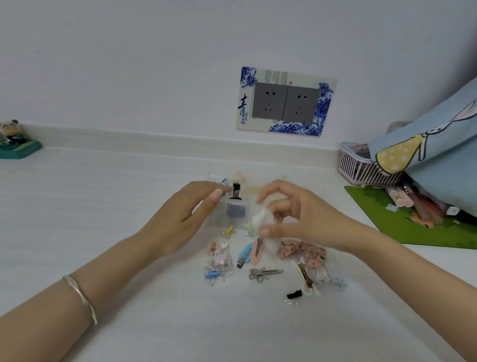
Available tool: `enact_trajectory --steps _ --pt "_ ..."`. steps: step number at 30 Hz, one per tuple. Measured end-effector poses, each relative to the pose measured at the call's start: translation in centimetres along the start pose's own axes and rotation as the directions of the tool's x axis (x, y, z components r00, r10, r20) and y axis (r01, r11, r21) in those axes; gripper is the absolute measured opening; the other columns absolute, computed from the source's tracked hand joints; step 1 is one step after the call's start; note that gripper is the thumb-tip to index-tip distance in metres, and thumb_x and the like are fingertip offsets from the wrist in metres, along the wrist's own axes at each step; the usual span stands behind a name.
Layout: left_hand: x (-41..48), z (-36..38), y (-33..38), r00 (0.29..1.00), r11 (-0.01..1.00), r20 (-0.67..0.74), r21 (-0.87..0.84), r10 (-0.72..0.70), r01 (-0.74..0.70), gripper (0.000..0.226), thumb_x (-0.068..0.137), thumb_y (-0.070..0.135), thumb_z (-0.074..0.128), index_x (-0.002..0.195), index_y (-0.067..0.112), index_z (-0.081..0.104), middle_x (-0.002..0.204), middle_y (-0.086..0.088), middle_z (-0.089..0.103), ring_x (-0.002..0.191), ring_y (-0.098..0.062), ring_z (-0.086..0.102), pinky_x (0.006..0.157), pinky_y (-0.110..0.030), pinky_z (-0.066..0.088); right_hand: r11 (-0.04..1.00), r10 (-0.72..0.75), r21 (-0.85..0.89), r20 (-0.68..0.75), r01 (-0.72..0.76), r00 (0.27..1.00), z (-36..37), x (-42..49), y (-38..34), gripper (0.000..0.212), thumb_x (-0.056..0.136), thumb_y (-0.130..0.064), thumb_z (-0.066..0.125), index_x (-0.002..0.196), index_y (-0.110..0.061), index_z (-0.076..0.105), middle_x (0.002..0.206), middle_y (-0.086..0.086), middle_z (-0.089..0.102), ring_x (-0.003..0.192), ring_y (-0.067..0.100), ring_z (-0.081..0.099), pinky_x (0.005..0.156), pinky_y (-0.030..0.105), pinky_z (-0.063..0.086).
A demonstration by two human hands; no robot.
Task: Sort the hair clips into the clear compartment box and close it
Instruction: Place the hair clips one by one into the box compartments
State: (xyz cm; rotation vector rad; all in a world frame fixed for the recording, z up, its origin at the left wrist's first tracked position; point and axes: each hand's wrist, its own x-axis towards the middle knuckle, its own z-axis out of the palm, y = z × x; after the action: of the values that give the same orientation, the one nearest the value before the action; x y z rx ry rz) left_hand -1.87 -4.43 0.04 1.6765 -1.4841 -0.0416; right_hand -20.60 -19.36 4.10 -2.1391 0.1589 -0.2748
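The clear compartment box (220, 219) lies open on the white table, with a black clip (236, 192) and a dark blue piece (236, 211) inside. My left hand (188, 213) rests over the box's left side, thumb near the black clip; whether it grips anything I cannot tell. My right hand (294, 213) pinches a white fluffy hair clip (263, 221) just right of the box. Loose clips lie in front: a pink snap clip (256, 252), a blue clip (243, 255), a silver bow clip (263, 273), a floral bow clip (302, 251), a small black clip (294, 294).
A pink basket (359, 168) and a green mat (423, 220) with pens sit at the right, under a light-blue cartoon cushion (442, 142). A panda figure on a teal base (10, 141) stands far left. A wall socket plate (285, 103) is behind.
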Motion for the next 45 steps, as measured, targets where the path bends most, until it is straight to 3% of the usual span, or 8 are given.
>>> enact_trajectory --steps 7,11,17,23,29,36,41,45 --pt "1.0 -0.4 -1.6 0.998 0.994 0.056 0.104 -0.033 0.027 0.051 0.096 0.047 0.011 0.13 0.037 0.048 0.132 0.034 0.04 0.133 0.012 0.018 0.106 -0.003 0.002 0.982 0.062 0.188 -0.431 0.023 0.9 -1.2 6.2 -0.8 0.013 0.08 -0.023 0.072 0.087 -0.025 0.061 0.096 0.015 0.075 0.085 0.026 0.071 0.08 0.033 0.054" --pt "2.1 -0.2 -2.2 0.995 0.98 0.091 0.197 -0.029 0.011 0.057 0.096 0.042 0.009 0.129 0.028 0.053 0.135 0.021 0.049 0.139 0.001 0.017 0.114 -0.016 -0.002 0.978 0.099 0.209 -0.484 0.005 0.869 -0.5 8.9 0.1 0.015 0.083 -0.021 0.07 0.078 -0.021 0.056 0.071 0.0 0.073 0.061 0.004 0.066 0.077 0.024 0.049" --pt "2.5 -0.2 -2.6 0.995 0.937 0.1 0.349 0.001 -0.036 0.062 0.095 0.045 0.007 0.12 0.019 0.059 0.129 0.008 0.057 0.14 -0.004 0.019 0.112 -0.014 -0.007 0.998 0.059 0.012 -0.442 -0.06 0.895 -0.8 9.9 1.0 0.014 0.085 -0.023 0.067 0.089 -0.016 0.056 0.081 0.017 0.072 0.062 0.012 0.052 0.048 0.01 0.036" --pt "1.7 0.0 -2.7 0.997 0.98 0.072 0.2 -0.008 -0.006 0.054 0.095 0.046 0.013 0.126 0.026 0.053 0.13 0.017 0.052 0.138 -0.003 0.025 0.111 -0.014 0.008 0.981 0.087 -0.143 -0.293 -0.133 0.952 -2.0 9.9 1.2 0.016 0.084 -0.027 0.068 0.09 -0.012 0.065 0.085 0.007 0.07 0.068 0.007 0.056 0.064 0.012 0.043" --pt "0.8 -0.1 -1.9 0.998 0.997 0.061 0.073 -0.005 0.001 0.045 0.095 0.043 0.02 0.126 0.036 0.052 0.128 0.038 0.039 0.131 0.013 0.023 0.099 0.003 0.011 0.858 0.042 -0.49 -0.239 -0.157 0.97 -1.1 10.2 2.4 0.018 0.082 -0.035 0.069 0.09 -0.02 0.072 0.102 -0.004 0.051 0.115 0.019 0.041 0.102 0.039 0.033" --pt "0.6 -0.1 -1.6 0.997 0.999 0.073 -0.022 -0.038 0.04 0.044 0.094 0.046 0.021 0.118 0.038 0.057 0.126 0.036 0.047 0.133 0.012 0.023 0.1 0.0 0.017 0.922 -0.131 -0.387 -0.281 0.012 0.951 -1.9 9.4 2.1 0.021 0.082 -0.033 0.069 0.102 -0.026 0.07 0.117 -0.009 0.061 0.117 0.008 0.049 0.102 0.027 0.033" --pt "0.4 -0.2 -1.6 0.994 0.998 0.09 -0.015 -0.061 0.063 0.044 0.093 0.05 0.021 0.12 0.043 0.055 0.13 0.035 0.046 0.134 0.012 0.021 0.107 -0.008 0.02 0.813 0.009 -0.582 -0.048 -0.036 0.999 -1.3 8.4 3.1 0.036 0.096 -0.044 0.04 0.118 -0.029 0.064 0.137 -0.016 0.052 0.138 0.005 0.028 0.118 0.037 -0.001" --pt "0.3 -1.0 -0.5 0.998 0.998 0.055 0.055 0.018 -0.021 0.037 0.091 0.047 0.036 0.12 0.035 0.057 0.127 0.021 0.055 0.128 0.004 0.039 0.106 -0.023 0.035 0.845 -0.133 -0.534 -0.172 0.021 0.976 -1.0 6.4 2.7 0.035 0.097 -0.039 0.04 0.121 -0.028 0.062 0.136 -0.014 0.052 0.135 0.002 0.033 0.118 0.031 0.005"
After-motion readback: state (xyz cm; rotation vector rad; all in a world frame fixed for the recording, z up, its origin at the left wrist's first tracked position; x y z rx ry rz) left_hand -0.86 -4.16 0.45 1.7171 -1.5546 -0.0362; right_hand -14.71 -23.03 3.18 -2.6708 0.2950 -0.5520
